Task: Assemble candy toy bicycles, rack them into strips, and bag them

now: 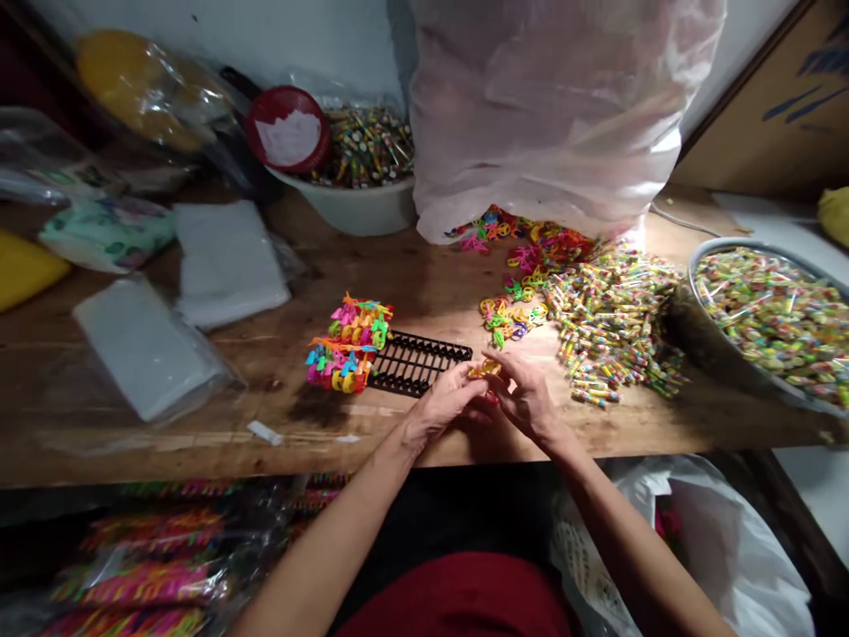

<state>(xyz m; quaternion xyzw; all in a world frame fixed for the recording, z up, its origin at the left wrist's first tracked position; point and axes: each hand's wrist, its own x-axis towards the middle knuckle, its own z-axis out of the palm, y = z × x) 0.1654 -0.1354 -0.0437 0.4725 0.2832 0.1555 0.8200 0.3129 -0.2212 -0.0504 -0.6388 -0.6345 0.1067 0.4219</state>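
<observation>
My left hand [448, 396] pinches a small orange-yellow plastic toy [489, 367] above the table's front part. The fingers of my right hand [529, 398] are closed on the same piece from the other side. Something red shows just beneath the fingers, mostly hidden. Left of my hands lies a black plastic rack [424, 361] with slotted bars. Its left end carries rows of colourful plastic toys [348, 345]. Beyond my right hand is a small group of loose plastic toys [512, 320], next to a heap of wrapped candy-like sticks [607, 314].
A metal basin [696, 265] of wrapped pieces stands at right. A large translucent bag [557, 115] and a white tub [358, 208] with a red lid-like basket [288, 133] stand behind. Packs of clear bags [142, 345] lie left. A white plastic bag [716, 548] hangs below the edge.
</observation>
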